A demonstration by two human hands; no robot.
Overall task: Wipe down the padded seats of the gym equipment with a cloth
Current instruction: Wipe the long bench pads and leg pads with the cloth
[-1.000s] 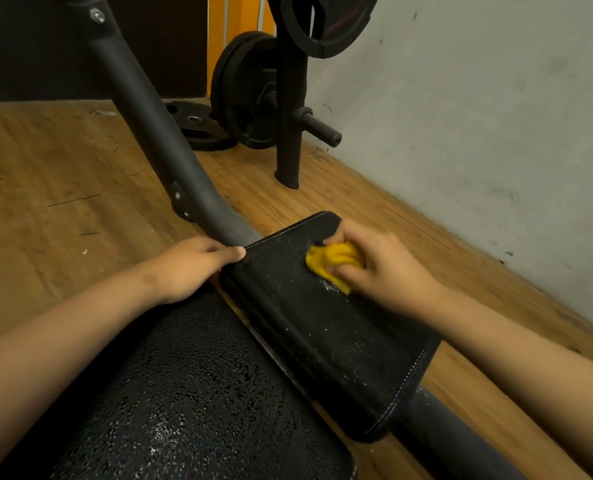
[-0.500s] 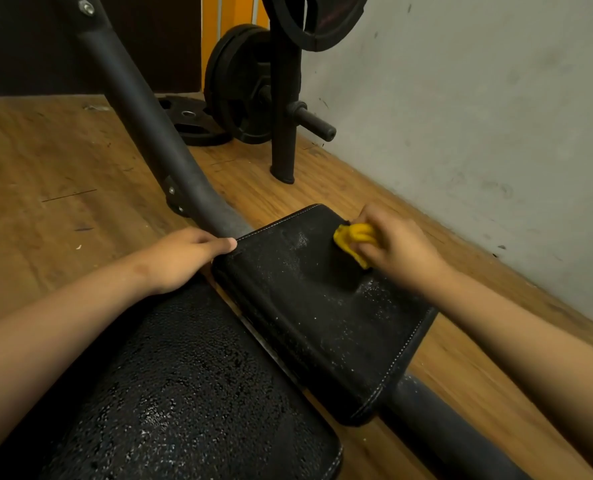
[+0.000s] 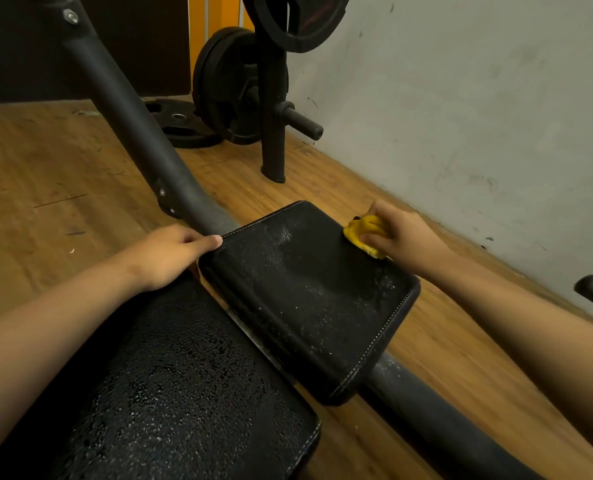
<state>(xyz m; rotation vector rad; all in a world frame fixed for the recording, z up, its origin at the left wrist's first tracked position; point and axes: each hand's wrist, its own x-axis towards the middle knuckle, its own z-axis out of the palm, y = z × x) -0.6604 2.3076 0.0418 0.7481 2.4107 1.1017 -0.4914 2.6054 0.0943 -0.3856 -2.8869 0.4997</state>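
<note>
Specks (image 3: 386, 287) are scattered over the black seat pad (image 3: 308, 317) of the bench. At its far right edge a crumpled yellow cloth (image 3: 363, 234) is gripped and pressed down by the curled fingers of the right hand (image 3: 407, 237). The pad's left corner is touched by the left hand (image 3: 170, 254), fingers extended, nothing held, beside the frame tube (image 3: 132, 129).

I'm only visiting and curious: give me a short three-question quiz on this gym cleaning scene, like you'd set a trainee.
1. True or false: the right hand holds the cloth against the far right edge of the small seat pad.
2. The left hand is: A) hanging in the air B) resting at the small seat pad's left corner C) holding a second cloth.
3. Fill in: the cloth's colour is ___.
Key: 1 true; 2 B; 3 yellow.
</note>
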